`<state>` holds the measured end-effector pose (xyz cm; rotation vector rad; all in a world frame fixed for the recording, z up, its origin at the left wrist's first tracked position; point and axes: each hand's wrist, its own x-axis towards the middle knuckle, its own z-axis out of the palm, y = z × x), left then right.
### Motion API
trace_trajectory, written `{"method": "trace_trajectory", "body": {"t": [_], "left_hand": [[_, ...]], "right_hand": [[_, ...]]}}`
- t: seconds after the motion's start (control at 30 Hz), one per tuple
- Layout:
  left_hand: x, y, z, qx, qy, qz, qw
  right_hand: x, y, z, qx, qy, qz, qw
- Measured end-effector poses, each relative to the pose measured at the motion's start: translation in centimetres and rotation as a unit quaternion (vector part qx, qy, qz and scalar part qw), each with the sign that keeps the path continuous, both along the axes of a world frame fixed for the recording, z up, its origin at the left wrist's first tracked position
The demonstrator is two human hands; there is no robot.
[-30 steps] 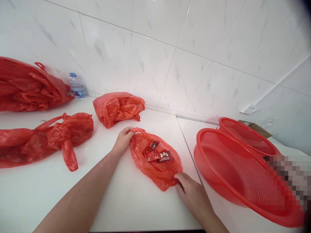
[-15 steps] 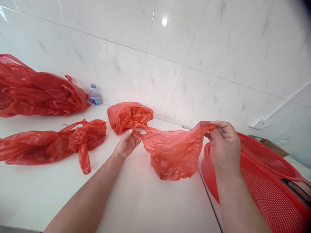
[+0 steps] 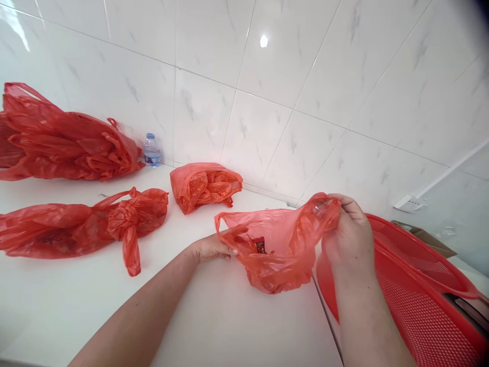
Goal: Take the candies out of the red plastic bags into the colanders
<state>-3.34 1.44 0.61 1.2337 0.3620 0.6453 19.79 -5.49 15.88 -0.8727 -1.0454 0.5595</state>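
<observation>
A thin red plastic bag (image 3: 278, 272) hangs in front of me with its mouth spread apart. Inside it lies a small dark red packet (image 3: 260, 245), partly covered by the film. My right hand (image 3: 352, 227) is closed around the bunched right handle. At the left side of the mouth, my left hand (image 3: 212, 248) pinches the bag's edge between thumb and fingers, some of them hidden. The left handle loop stands loose above that hand. Behind the bag sits a folded red plastic bag (image 3: 204, 186) against the wall.
On the left lie a knotted red bag (image 3: 84, 229) and a large bundle of red bags (image 3: 76, 145). A small water bottle (image 3: 152, 152) stands by the tiled wall. Red mesh baskets (image 3: 424, 300) are at the right, with a cardboard box (image 3: 428, 239) behind.
My left hand has left the left handle loop and moved down onto the bag's side. The mouth has tipped toward me and widened, showing the packet inside. My right hand keeps its hold.
</observation>
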Motion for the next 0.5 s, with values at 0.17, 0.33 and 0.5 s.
{"method": "trace_trajectory", "body": {"t": [0.17,0.33,0.5], "left_hand": [[1.4,-0.2,1.3,-0.014,-0.085,0.188,0.978],[0.4,0.3,2.5,0.002,-0.149,0.319,0.936],[0.7,0.5,1.8,-0.071,-0.173,0.330,0.925]], "right_hand": [[1.1,-0.8,0.0,0.038,0.036,-0.048,0.997],[3.1,-0.7,-3.5,0.017,0.044,-0.105,0.993],[2.8,-0.7,-7.3,-0.073,-0.017,0.016,0.997]]}}
